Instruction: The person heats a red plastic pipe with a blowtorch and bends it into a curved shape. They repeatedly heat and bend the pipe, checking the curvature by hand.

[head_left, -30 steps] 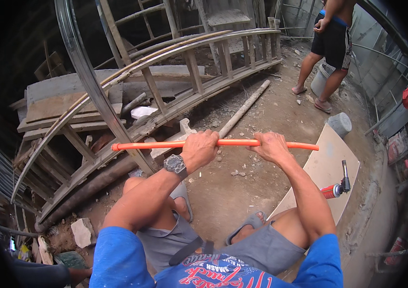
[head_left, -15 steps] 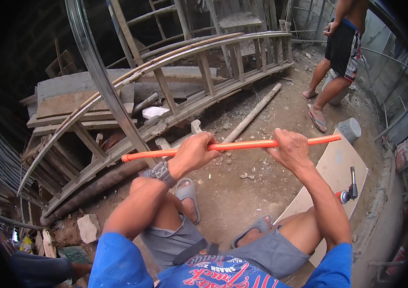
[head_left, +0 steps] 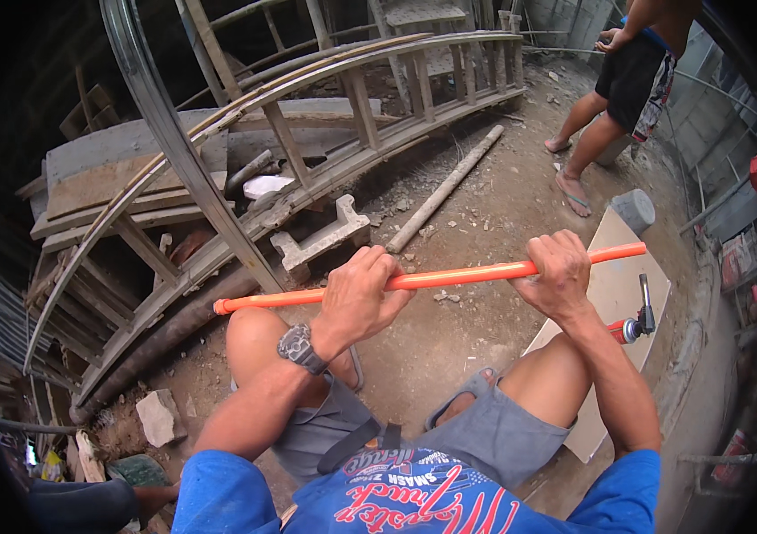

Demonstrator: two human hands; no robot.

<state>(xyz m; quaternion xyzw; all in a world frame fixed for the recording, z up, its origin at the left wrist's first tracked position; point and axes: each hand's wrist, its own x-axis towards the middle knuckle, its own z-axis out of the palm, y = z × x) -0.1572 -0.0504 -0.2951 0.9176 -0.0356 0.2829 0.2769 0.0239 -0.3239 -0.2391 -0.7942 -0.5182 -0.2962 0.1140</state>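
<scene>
A long orange plastic pipe [head_left: 458, 277] runs crosswise in front of my knees, tilted up slightly at its right end. My left hand [head_left: 356, 294], with a dark watch on the wrist, is closed around it left of the middle. Toward the other end, my right hand [head_left: 556, 271] wraps over the pipe. The wider left end sticks out above my left knee, and the right end extends past my right hand. Right of my right forearm, a gas torch [head_left: 635, 327] with a red body and dark nozzle lies on a pale flat board [head_left: 610, 400].
A wooden ladder-like frame [head_left: 329, 182] curves across the left and back. Before it sit a concrete block [head_left: 320, 238] and a wooden pole [head_left: 445, 187]. A grey bucket [head_left: 634, 212] stands beyond the board, near another person [head_left: 627, 89]. Stone rubble [head_left: 160, 418] lies left.
Both hands and the pipe have come slightly lower and nearer in the picture, uncovering the concrete block. My view has shifted a little, and the grip stays closed.
</scene>
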